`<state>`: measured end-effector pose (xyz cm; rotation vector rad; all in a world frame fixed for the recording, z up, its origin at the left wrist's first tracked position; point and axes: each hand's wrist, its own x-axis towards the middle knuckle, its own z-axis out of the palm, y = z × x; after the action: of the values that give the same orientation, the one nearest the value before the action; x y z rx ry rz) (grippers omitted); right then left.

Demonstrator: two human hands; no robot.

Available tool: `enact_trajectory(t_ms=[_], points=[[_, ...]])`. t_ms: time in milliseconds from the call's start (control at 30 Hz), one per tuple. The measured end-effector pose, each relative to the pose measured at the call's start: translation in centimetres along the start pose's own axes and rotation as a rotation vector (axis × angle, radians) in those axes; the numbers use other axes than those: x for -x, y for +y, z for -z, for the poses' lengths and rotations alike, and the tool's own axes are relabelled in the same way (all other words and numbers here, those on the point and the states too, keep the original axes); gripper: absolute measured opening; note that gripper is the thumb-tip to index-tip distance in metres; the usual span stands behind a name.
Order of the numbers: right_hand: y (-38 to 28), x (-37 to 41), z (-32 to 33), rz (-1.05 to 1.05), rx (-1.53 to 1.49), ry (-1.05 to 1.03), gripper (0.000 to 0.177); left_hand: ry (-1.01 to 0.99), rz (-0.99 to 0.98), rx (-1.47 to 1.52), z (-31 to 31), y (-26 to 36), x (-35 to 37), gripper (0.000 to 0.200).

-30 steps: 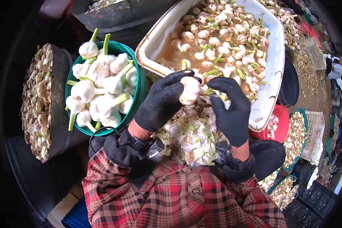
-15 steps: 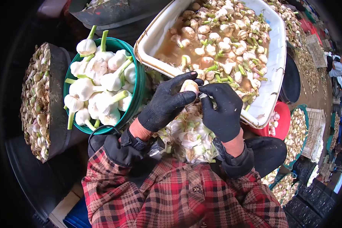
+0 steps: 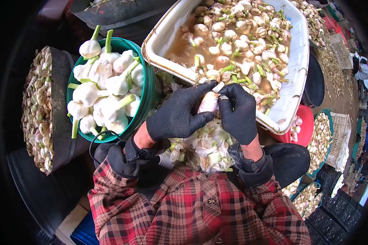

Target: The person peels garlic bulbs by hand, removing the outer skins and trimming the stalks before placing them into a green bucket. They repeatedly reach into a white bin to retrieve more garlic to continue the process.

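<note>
In a black glove, my left hand (image 3: 180, 108) is closed around a garlic bulb (image 3: 209, 103), whose pinkish-white side shows between thumb and fingers. My right hand (image 3: 238, 112), gloved too, pinches at the bulb's edge, with a pale scrap of skin (image 3: 223, 97) at its fingertips. Below both hands lies a heap of peeled garlic skins (image 3: 206, 149). Just beyond them stands a white tub (image 3: 173, 70) of brownish water with many unpeeled bulbs (image 3: 243, 45). To the left, a green bucket (image 3: 145, 106) is piled with clean white garlic bulbs (image 3: 103, 72) with green stems.
A dark container (image 3: 61, 106) of garlic stands at far left. On the right are a red basin (image 3: 304, 126) with some cloves or bulbs, a green-edged basket (image 3: 321, 143) of garlic and cream crates (image 3: 339, 136). Another person (image 3: 362, 67) is at the far right.
My left hand has rolled over, so its back now faces up, and the bulb sits lower and shows a pinkish side. My right hand has shifted slightly along with it.
</note>
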<state>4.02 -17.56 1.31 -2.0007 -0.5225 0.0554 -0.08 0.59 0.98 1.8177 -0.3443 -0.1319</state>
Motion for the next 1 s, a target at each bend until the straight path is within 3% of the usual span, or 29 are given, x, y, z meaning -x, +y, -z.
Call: enact_trajectory(t_ms=[100, 233, 300, 433, 467, 500, 567, 633, 733, 800, 900, 1000], points=[[0.4, 0.1, 0.4, -0.095, -0.195, -0.008, 0.005, 0.069, -0.005, 0.069, -0.3, 0.3, -0.1, 0.058], [-0.2, 0.1, 0.1, -0.036, -0.266, 0.022, 0.009, 0.066, 0.108, 0.192, -0.6, 0.0, -0.3, 0.057], [0.2, 0.3, 0.0, 0.086, -0.137, 0.021, 0.011, 0.155, 0.261, -0.046, -0.8, 0.5, -0.6, 0.051], [-0.4, 0.5, -0.5, 0.068, 0.05, 0.068, 0.009, 0.155, 0.275, 0.05, -1.0, -0.1, -0.6, 0.045], [-0.5, 0.5, -0.6, 0.068, 0.049, 0.067, 0.009, 0.204, 0.185, -0.019, -1.1, -0.3, -0.5, 0.045], [-0.7, 0.4, -0.6, 0.025, 0.039, 0.082, 0.006, 0.252, 0.095, -0.086, -1.2, -0.4, -0.4, 0.044], [-0.4, 0.3, -0.7, -0.019, 0.029, 0.095, 0.003, 0.204, 0.109, -0.058, -0.9, -0.1, 0.0, 0.045], [1.0, 0.1, -0.7, -0.232, -0.215, 0.174, 0.005, 0.151, 0.123, -0.03, -0.6, 0.2, 0.1, 0.047], [1.1, 0.1, -0.1, -0.298, -0.246, 0.107, 0.016, 0.126, 0.026, 0.126, -0.7, 0.3, 0.1, 0.051], [1.4, 0.1, -0.2, -0.301, -0.29, 0.08, 0.018, 0.163, 0.047, 0.565, -1.2, 0.2, 0.2, 0.06], [1.7, 0.1, -0.4, -0.253, -0.27, 0.062, 0.021, 0.141, 0.052, 0.586, -0.7, -0.3, 0.0, 0.065], [2.1, -0.1, -0.6, -0.413, -0.514, 0.065, 0.021, 0.119, 0.094, 0.77, -0.6, -0.6, -0.1, 0.063]])
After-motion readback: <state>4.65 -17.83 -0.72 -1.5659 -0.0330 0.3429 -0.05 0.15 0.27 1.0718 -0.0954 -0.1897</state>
